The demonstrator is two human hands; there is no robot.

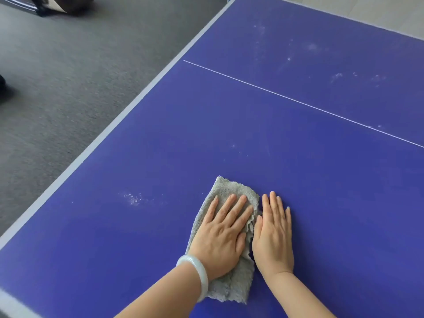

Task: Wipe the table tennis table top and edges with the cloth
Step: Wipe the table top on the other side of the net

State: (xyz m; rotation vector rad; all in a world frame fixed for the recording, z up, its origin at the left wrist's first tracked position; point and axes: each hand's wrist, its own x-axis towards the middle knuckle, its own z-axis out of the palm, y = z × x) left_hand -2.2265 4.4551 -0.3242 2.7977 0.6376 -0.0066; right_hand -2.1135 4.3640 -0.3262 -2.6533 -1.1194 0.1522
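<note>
A grey fluffy cloth (231, 191) lies flat on the blue table tennis table top (298, 138), near the front. My left hand (223, 232), with a pale bangle on its wrist, presses on the cloth with straight fingers. My right hand (274, 235) lies flat on the table just right of the cloth, its thumb side touching the cloth's bunched right edge. Whitish dust smears (132, 198) show left of the cloth, with more patches on the far right half.
The table's pale left edge (128, 115) runs diagonally, with grey carpet floor (68, 76) beyond it. A thin white centre line (298, 101) crosses the top. Dark objects (57, 5) stand on the floor at the far left. A light floor lies past the far edge.
</note>
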